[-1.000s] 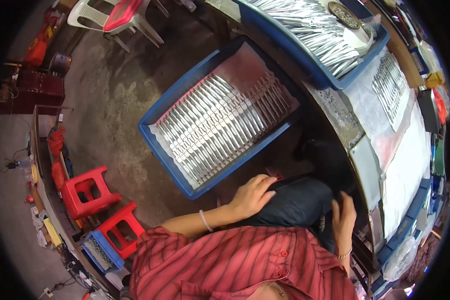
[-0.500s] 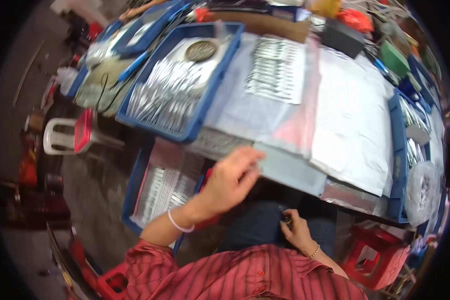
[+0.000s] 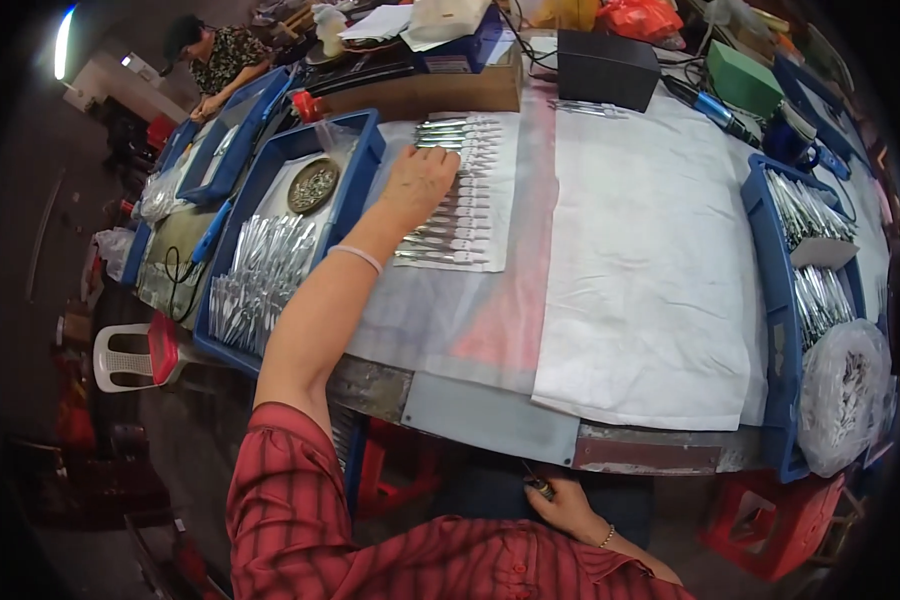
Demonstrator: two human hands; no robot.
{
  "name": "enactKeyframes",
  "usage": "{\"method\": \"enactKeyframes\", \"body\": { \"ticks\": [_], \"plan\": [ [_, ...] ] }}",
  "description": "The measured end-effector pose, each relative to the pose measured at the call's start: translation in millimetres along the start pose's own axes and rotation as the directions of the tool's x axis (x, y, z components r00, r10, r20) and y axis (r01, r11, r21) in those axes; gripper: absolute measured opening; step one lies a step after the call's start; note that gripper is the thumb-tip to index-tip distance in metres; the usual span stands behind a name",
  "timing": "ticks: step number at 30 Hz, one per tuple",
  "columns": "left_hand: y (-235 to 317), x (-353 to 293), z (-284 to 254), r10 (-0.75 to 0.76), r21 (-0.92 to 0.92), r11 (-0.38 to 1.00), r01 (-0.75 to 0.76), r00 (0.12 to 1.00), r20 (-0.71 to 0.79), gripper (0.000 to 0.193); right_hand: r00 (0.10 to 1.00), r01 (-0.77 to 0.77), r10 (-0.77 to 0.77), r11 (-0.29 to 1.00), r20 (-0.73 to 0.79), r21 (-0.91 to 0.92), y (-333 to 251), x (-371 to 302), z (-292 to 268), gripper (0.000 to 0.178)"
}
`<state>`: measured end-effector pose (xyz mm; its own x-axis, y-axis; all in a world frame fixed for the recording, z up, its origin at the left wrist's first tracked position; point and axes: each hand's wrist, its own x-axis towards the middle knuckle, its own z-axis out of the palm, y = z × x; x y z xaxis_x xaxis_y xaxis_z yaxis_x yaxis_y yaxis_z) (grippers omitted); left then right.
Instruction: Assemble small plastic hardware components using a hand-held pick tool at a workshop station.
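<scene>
While white sheeting covers most of the surface (image 3: 660, 270), a blue tray (image 3: 355, 170) at its left edge holds a heap of shiny metal pieces (image 3: 260, 270) and a round dish (image 3: 313, 185); another blue tray (image 3: 760, 300) sits at the right edge with more metal pieces; between them a row of slim metal tools (image 3: 460, 195) lies on a white sheet; the left hand (image 3: 415, 182) rests on that row, fingers loosely curled over the tools, gripping nothing I can make out; the right hand (image 3: 570, 505) sits low below the surface's edge, closed around a small dark object (image 3: 538, 486).
</scene>
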<state>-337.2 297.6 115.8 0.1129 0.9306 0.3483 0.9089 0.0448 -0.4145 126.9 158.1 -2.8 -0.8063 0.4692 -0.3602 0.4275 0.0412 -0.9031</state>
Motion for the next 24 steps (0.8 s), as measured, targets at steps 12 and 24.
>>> {"method": "enactKeyframes", "body": {
  "ticks": [12,24],
  "plan": [
    [49,-14,-52,-0.393,-0.460,0.885,0.067,0.636,-0.664,0.006,0.999,0.039,-0.038,0.999,-0.025,0.031,0,10,7,0.015],
    [290,-266,-185,-0.024,-0.503,-0.730,0.462,0.719,0.695,0.030,0.988,0.142,-0.128,0.975,0.091,-0.169,-39,-23,-2,0.019]
  ]
}}
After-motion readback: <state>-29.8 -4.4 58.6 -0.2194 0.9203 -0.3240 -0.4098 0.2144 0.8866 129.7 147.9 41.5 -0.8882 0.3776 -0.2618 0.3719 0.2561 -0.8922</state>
